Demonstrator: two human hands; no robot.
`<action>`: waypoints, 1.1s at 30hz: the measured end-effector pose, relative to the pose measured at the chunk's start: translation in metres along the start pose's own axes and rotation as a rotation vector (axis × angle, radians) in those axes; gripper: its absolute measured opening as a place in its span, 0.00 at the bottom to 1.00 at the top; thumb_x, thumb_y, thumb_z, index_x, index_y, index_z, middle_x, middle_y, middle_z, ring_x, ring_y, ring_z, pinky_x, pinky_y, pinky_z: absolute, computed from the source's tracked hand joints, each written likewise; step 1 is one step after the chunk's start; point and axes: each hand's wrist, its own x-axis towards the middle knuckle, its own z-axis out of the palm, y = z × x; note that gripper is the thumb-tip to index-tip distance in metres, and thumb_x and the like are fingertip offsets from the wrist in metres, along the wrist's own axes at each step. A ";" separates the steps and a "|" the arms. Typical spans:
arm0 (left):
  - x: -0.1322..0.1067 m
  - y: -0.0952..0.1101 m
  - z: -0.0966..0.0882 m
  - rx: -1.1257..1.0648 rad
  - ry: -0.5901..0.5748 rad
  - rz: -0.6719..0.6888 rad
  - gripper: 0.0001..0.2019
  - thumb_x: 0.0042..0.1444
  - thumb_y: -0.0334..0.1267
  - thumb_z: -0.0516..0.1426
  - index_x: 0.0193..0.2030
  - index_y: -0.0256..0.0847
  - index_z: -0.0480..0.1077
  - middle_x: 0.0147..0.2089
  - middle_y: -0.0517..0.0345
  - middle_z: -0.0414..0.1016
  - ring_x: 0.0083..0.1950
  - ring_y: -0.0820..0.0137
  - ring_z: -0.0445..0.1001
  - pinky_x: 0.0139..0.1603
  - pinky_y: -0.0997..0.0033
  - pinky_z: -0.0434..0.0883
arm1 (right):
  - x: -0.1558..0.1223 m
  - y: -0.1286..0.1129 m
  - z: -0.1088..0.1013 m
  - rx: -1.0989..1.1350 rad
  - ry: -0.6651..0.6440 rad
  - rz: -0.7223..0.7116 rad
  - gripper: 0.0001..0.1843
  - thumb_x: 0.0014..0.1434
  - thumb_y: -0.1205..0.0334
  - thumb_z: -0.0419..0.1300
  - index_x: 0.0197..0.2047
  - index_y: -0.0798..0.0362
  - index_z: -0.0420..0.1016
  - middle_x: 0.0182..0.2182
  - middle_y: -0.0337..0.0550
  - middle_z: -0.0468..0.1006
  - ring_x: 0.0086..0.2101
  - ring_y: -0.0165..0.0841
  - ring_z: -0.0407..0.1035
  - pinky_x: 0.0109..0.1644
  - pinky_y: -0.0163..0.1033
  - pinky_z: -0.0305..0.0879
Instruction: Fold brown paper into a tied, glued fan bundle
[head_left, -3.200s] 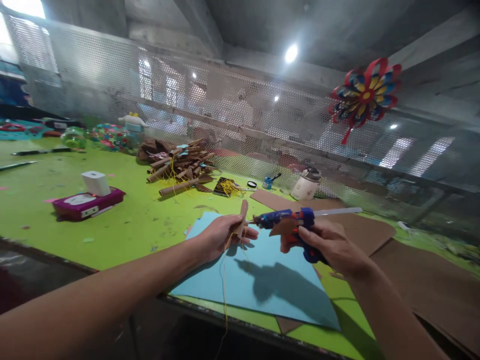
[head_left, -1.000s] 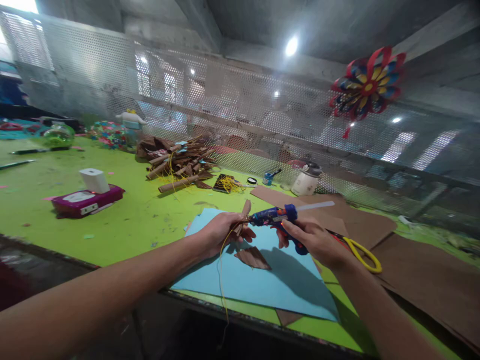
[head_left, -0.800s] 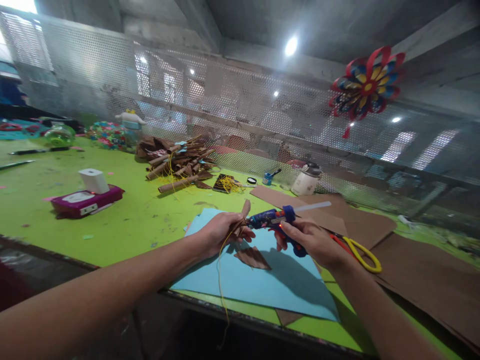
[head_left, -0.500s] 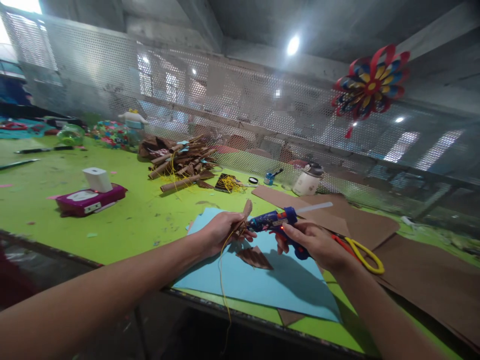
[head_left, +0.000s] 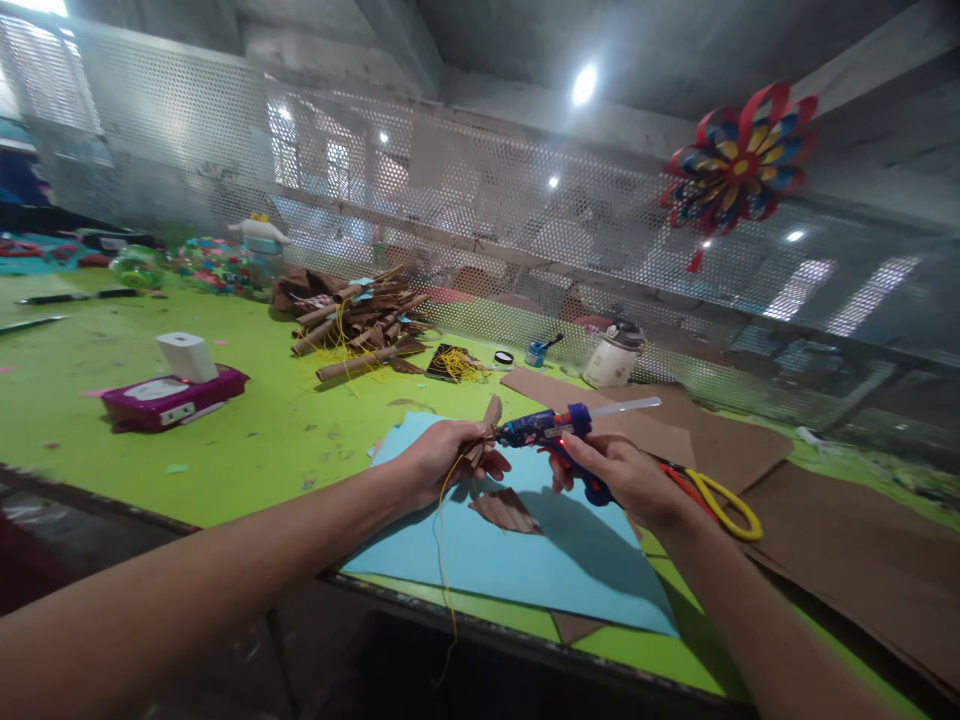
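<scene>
My right hand (head_left: 611,465) grips a blue hot glue gun (head_left: 551,426), its red light lit and a clear glue stick poking out the back. The nozzle points left and meets, or nearly meets, a small brown paper piece (head_left: 491,412) pinched in my left hand (head_left: 450,455). A yellow string (head_left: 442,540) trails from that piece over the table's front edge. Below the hands, a pleated brown paper cutout (head_left: 507,511) lies on light blue paper (head_left: 420,555). Fingers partly hide the held paper, and I cannot make out whether glue is coming out.
Yellow-handled scissors (head_left: 724,505) rest on brown paper sheets (head_left: 847,540) at right. Rolled brown paper pieces (head_left: 367,325) are heaped at the back. A purple box with a white charger (head_left: 187,357) sits left. A white jar (head_left: 613,355) stands by the mesh screen.
The glue gun has tilted a little, its rear end rising slightly. Both hands keep their holds, and the whole view has shifted slightly.
</scene>
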 end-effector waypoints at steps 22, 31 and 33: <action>-0.003 0.003 0.001 -0.017 0.017 -0.009 0.12 0.54 0.32 0.49 0.26 0.29 0.70 0.27 0.41 0.77 0.25 0.68 0.74 0.24 0.75 0.65 | 0.000 0.004 0.003 0.140 -0.002 0.007 0.24 0.60 0.45 0.51 0.27 0.57 0.71 0.24 0.44 0.72 0.28 0.31 0.68 0.36 0.37 0.64; -0.001 0.003 0.003 -0.033 0.053 -0.041 0.12 0.55 0.32 0.49 0.29 0.28 0.71 0.28 0.42 0.77 0.27 0.67 0.75 0.28 0.73 0.67 | -0.002 0.002 0.002 0.126 -0.062 0.006 0.25 0.60 0.45 0.51 0.27 0.58 0.72 0.24 0.46 0.73 0.28 0.32 0.69 0.37 0.38 0.64; -0.003 0.004 0.003 -0.019 0.038 -0.030 0.13 0.55 0.33 0.49 0.27 0.29 0.71 0.28 0.42 0.77 0.27 0.68 0.75 0.28 0.73 0.67 | -0.001 0.003 0.000 0.133 -0.024 0.005 0.24 0.60 0.45 0.51 0.27 0.58 0.72 0.24 0.45 0.73 0.28 0.32 0.69 0.36 0.38 0.63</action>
